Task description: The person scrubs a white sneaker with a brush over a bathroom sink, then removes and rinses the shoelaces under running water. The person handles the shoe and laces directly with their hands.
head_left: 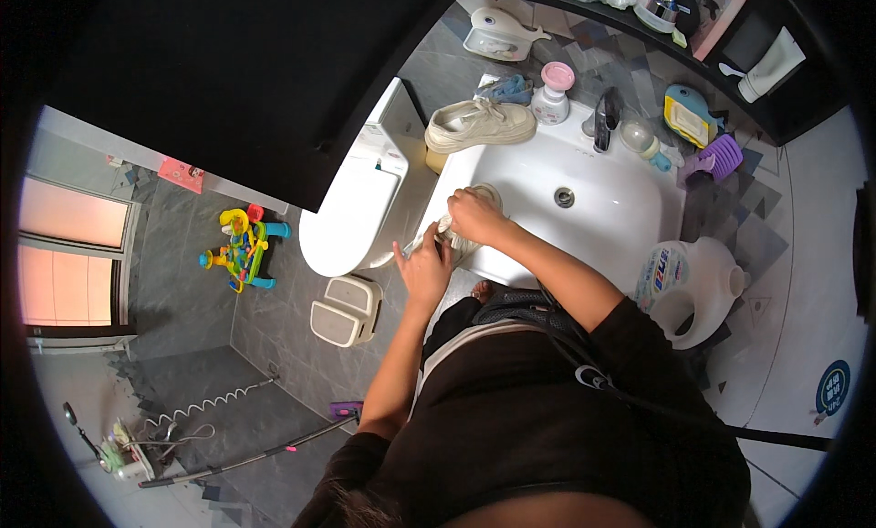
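White sink [630,209] holds gripped shoe [465,240].

A glossy white ceramic sink [602,204] holds a pale cloth shoe [461,227], beside a smooth plastic detergent jug [689,286].

— What sort of place was it?
— A home bathroom: a white sink [602,209] with a tap [603,122], a toilet [351,213] beside it, grey floor tiles [274,345], and a detergent jug [689,286].

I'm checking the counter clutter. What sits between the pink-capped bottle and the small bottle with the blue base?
In the head view, the dark faucet stands between the pink-capped bottle and the small bottle.
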{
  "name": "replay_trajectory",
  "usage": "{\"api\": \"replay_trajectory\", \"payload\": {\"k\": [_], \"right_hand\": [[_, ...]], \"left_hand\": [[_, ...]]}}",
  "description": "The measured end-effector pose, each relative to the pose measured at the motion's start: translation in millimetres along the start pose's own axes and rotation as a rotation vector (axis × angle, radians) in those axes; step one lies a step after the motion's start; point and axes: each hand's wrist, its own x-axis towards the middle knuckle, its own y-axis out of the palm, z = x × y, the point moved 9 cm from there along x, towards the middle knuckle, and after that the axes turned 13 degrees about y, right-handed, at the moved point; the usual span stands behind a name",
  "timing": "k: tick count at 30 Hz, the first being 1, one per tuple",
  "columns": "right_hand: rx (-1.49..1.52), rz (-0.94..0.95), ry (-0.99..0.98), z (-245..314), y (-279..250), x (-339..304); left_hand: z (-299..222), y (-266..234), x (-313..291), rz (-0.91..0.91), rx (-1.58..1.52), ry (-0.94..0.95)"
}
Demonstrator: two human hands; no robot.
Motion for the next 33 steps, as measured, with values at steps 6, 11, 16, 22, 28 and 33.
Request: {"api": "replay_trajectory", "payload": {"k": [6, 11, 16, 22, 28, 33], "right_hand": [[0.160, 0.210, 0.474, -60.8, -0.8, -10.1], [0.281, -0.121, 0.006, -33.4, -15.5, -5.4], [0.122, -0.046, -0.170, -1.3, -6.3, -2.2], [0.237, -0.357, 0.221, -47.2, -33.2, -2.0], [0.329, -0.356, 0.155, -63.5, -31.6, -15.1], [0.291, -0.220, -0.216, -5.0, -20.5, -17.4]], "left_hand": [[1.3, -4.4, -0.3, -0.042, -0.011, 0.034], [-2.5, -3.0, 3.0, -0.070, -0.004, 0.057], [-3.4, -4.6, 4.0, -0.064, -0.021, 0.054], [3.0, -6.5, 1.9, -0.132, 0.022, 0.080], [1.5, -6.2, 3.1, -0.111, 0.005, 0.057], [1.0, -5.9, 4.2, -0.106, -0.003, 0.058]]}}
